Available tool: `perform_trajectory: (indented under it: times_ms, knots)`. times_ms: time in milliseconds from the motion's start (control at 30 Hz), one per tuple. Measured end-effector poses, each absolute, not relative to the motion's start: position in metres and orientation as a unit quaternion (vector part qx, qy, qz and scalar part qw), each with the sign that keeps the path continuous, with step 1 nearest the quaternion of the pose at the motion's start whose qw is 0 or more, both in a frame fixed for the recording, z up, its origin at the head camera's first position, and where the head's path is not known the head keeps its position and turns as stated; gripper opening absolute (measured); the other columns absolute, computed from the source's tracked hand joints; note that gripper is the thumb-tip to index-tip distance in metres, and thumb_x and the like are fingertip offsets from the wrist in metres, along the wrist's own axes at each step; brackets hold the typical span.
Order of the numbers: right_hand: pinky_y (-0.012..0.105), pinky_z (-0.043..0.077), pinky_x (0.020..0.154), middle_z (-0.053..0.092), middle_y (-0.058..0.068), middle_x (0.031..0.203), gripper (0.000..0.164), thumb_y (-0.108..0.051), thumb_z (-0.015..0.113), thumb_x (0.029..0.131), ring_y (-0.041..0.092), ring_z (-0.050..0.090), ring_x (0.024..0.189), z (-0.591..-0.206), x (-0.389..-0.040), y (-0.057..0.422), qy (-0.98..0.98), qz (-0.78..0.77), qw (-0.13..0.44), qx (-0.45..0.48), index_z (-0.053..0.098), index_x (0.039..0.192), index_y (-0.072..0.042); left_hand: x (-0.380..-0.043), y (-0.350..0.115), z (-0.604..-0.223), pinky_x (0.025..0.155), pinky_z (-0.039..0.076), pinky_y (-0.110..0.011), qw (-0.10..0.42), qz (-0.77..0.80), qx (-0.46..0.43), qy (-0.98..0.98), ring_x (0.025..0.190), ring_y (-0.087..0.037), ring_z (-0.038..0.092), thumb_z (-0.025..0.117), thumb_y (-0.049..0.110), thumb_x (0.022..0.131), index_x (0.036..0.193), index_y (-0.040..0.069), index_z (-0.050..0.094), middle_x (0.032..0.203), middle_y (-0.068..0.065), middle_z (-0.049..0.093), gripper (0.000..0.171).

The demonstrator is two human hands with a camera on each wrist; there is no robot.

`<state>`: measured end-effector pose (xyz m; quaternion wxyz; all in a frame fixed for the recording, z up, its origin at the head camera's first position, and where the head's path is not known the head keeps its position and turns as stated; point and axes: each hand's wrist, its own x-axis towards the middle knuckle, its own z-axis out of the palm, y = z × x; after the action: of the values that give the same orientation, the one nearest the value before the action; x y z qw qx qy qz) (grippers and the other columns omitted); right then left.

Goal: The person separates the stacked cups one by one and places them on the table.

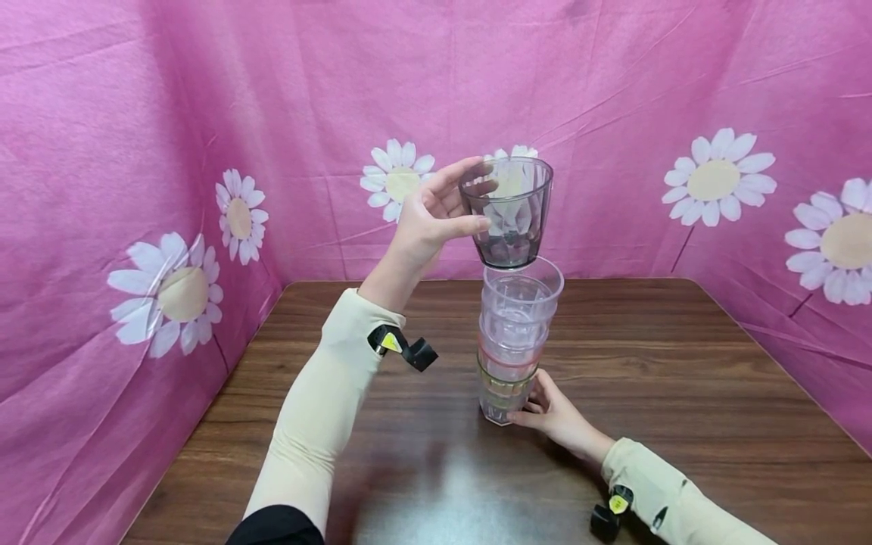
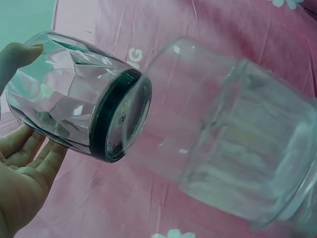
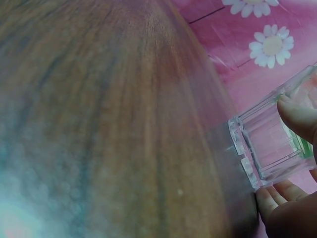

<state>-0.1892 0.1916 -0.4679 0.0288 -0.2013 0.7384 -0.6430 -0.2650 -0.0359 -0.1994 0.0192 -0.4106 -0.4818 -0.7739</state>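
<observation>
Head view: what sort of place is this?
Probably a staged recording booth: pink daisy-print fabric hangs behind and on both sides of a brown wood-grain table, and a small black device, likely a camera, sits on each cream-coloured sleeve.

Forward-down head view, close tilted wrist views, the cup stack in all three

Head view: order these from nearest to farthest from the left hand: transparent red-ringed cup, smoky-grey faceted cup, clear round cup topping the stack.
From the left hand:
1. Smoky-grey faceted cup: held, over the stack.
2. Clear round cup: at the stack's top.
3. Transparent red-ringed cup: lower down the stack.
</observation>
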Motion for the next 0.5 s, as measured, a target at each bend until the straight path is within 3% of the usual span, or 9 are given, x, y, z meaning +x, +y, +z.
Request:
perform_trajectory:
  times_ms: [200,333,500]
  knots:
    - [0.061,0.031,0.108,0.052,0.015,0.136,0.07,0.004,0.076,0.081,0.002,0.053,0.118,-0.467,-0.188,0.192,0.739,-0.644,0.027,-0.198,0.034,0.137,0.003,-0.269,-0.048,-0.195,0.095,0.053,-0.035,0.05,-0.776,-0.401,-0.483,0.108,-0.022,0.062,0.061,-0.028,0.068,0.136,-0.018,0.045,0.122,-0.016,0.063,0.07]
    - [0.062,0.032,0.108,0.05,0.025,0.136,0.07,0.006,0.076,0.082,0.002,0.053,0.117,-0.466,-0.187,0.192,0.739,-0.644,0.023,-0.198,0.033,0.137,0.005,-0.271,-0.059,-0.196,0.093,0.054,-0.033,0.065,-0.776,-0.384,-0.496,0.108,-0.022,0.063,0.062,-0.028,0.069,0.136,-0.016,0.047,0.128,-0.025,0.059,0.07]
    - [0.064,0.03,0.108,0.046,0.031,0.138,0.071,0.007,0.074,0.083,0.001,0.052,0.117,-0.465,-0.186,0.191,0.733,-0.649,0.025,-0.202,0.03,0.138,0.009,-0.274,-0.073,-0.2,0.097,0.052,-0.033,0.079,-0.777,-0.357,-0.512,0.111,-0.021,0.062,0.062,-0.029,0.071,0.138,-0.014,0.046,0.13,-0.021,0.059,0.071]
